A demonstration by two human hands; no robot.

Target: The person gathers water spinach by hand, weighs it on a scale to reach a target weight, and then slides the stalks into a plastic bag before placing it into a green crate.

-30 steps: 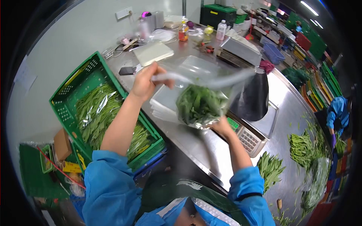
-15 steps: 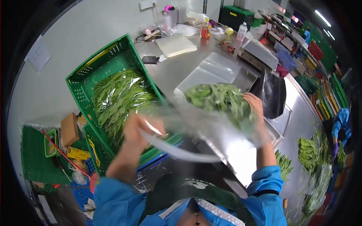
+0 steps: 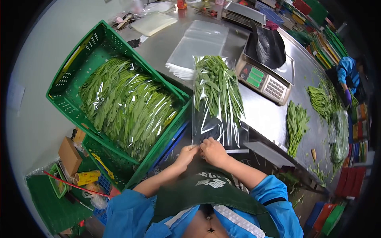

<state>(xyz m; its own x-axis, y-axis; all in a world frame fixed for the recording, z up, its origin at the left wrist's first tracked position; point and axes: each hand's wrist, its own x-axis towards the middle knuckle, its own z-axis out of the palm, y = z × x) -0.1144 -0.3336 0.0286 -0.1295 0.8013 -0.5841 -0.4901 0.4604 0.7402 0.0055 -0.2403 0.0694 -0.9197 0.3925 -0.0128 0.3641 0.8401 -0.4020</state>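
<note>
A clear plastic bag [image 3: 206,133] with leafy green vegetables [image 3: 217,87] inside lies over the table's near edge, its lower end hanging toward the apron. My left hand [image 3: 186,156] pinches the bag's near end. Right beside it, almost touching, my right hand [image 3: 213,152] has its fingers closed on the same end. To the left, a green crate [image 3: 158,73] holds many bagged greens [image 3: 127,105]. A stack of empty clear bags [image 3: 198,43] lies beyond the filled one.
A scale [image 3: 264,81] with a black tray [image 3: 268,45] stands right of the bag. Loose greens [image 3: 295,127] lie farther right on the metal table [image 3: 262,115]. At the far right is another person [image 3: 348,75]. A cardboard box [image 3: 70,155] sits lower left.
The bag of greens has come down nearer my body and now lies straight. Both hands have moved together at its near end. The view has tilted downward.
</note>
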